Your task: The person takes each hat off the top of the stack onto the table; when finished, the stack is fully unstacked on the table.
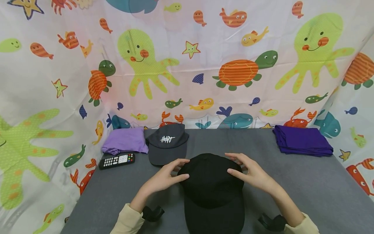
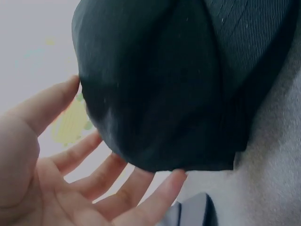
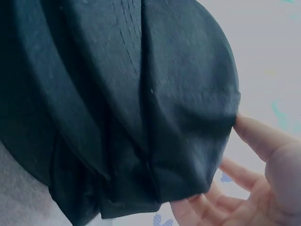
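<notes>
A black baseball cap sits crown up on the grey table, its brim toward me. At the left of the crown, my left hand has its thumb and fingertips against the fabric. My right hand is at the other side, thumb lying on the crown and fingers reaching around its far edge. In the left wrist view, the spread fingers of the left hand touch the crown's rounded edge. The right wrist view has the right thumb touching the crown's side, with some fingertips hidden behind the cap.
Behind the cap lies a dark grey cap with white lettering. To its left are a folded lilac cloth and a black remote control. A folded purple cloth lies back right. A sea-animal printed curtain encloses the table.
</notes>
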### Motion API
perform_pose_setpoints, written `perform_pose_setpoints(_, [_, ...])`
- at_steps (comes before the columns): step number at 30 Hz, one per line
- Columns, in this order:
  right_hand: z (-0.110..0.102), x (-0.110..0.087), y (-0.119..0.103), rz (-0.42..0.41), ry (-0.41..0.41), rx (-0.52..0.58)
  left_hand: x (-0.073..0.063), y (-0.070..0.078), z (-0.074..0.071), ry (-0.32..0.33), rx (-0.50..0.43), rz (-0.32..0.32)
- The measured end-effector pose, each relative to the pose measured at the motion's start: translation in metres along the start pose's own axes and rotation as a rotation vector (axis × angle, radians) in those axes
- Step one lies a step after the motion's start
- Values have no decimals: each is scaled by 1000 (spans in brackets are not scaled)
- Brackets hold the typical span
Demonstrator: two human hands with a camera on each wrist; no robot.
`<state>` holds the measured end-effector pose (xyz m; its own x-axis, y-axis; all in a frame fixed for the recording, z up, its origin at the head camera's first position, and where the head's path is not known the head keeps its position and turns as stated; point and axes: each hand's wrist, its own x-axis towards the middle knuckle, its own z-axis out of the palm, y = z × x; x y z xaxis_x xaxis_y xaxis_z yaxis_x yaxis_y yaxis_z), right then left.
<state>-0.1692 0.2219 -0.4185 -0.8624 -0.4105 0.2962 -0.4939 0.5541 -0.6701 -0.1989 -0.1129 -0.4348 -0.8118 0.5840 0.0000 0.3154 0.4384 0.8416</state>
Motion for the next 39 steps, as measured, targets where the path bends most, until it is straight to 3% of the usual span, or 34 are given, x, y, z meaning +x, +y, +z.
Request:
perform_pose_setpoints(5, [-7,-3,7,8,-98,67,1,-13,-7,-90,-59,-4])
perform_pose_setpoints(11, [-16,-6,16,52,-237,140,0,-6,-12,-186,-161,30])
perform_pose_setpoints(16, [-18,-6,24,2,-267,198,5,-25,-7,-180,-152,48])
perform_pose_setpoints(24, [-17,-6,34,-55,-297,290,7,-34,-6,-225,-196,2])
perform_pose_setpoints(32, [-17,-5,39,-134,-308,337,9,-42,-4,-182,-228,35])
perform_pose_setpoints(39, [-19,-4,38,-188,-261,262,12,-44,-1,-108,-238,64])
